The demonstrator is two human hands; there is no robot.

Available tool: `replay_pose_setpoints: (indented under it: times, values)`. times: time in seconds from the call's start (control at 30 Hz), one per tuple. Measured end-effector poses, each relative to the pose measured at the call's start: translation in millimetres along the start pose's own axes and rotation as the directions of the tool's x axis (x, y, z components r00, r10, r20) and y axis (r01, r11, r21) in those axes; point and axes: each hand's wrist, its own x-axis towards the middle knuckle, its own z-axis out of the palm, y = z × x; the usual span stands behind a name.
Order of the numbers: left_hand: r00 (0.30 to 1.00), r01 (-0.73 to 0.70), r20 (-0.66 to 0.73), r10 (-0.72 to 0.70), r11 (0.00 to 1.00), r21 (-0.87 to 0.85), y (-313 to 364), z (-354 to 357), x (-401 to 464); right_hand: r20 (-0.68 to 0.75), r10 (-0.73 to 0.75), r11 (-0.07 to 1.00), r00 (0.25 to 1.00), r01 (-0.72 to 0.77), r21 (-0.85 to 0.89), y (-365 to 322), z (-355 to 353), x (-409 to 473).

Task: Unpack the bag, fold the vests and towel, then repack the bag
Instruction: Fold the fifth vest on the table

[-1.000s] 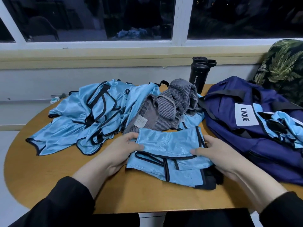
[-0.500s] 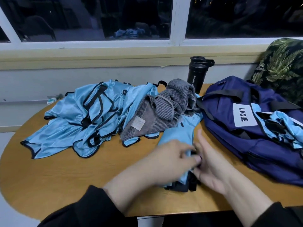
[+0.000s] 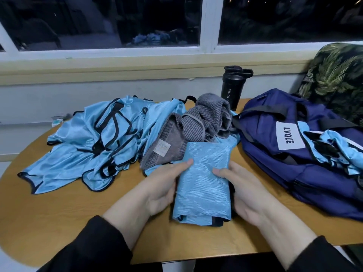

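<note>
Black long sleeves (image 3: pixel 94 246) on both arms; hands bare

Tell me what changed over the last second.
The vest, wide a second ago, was folded over to the right into a narrow bundle. Left hand and right hand now grip its sides. Vest pile, towel, bag, bottle stayed.
</note>
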Motion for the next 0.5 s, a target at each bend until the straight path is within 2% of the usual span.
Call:
replay_pose_setpoints:
  times: [0.1, 0.17, 0.3, 0.33, 0.43, 0.5]
  values:
    - [0.996, -0.066, 0.067, 0.061, 0.996, 0.062, -2, 7, -3, 0.019, -0.045, 0.997, 0.999, 0.046, -0.058, -6, 2, -3]
    - [0.989, -0.146, 0.039, 0.143, 0.983, 0.111, 2, 16, -3, 0.015, -0.088, 0.991, 0.996, 0.089, -0.103, -10, -2, -5]
    - [0.953, -0.271, -0.033, 0.300, 0.897, 0.350, 14, 47, -1, -0.040, -0.162, 0.979, 0.986, 0.156, -0.128, -28, -16, -13]
    - [0.952, -0.278, -0.026, 0.304, 0.900, 0.335, 18, 55, -1, -0.042, -0.179, 0.976, 0.983, 0.173, -0.131, -34, -20, -16]
    - [0.975, -0.223, 0.028, 0.221, 0.966, 0.133, 27, 80, 2, -0.057, -0.224, 0.965, 0.973, 0.213, -0.150, -54, -34, -25]
    - [0.980, -0.186, 0.096, 0.177, 0.977, 0.103, 31, 99, 6, -0.075, -0.240, 0.957, 0.968, 0.223, -0.183, -67, -44, -33]
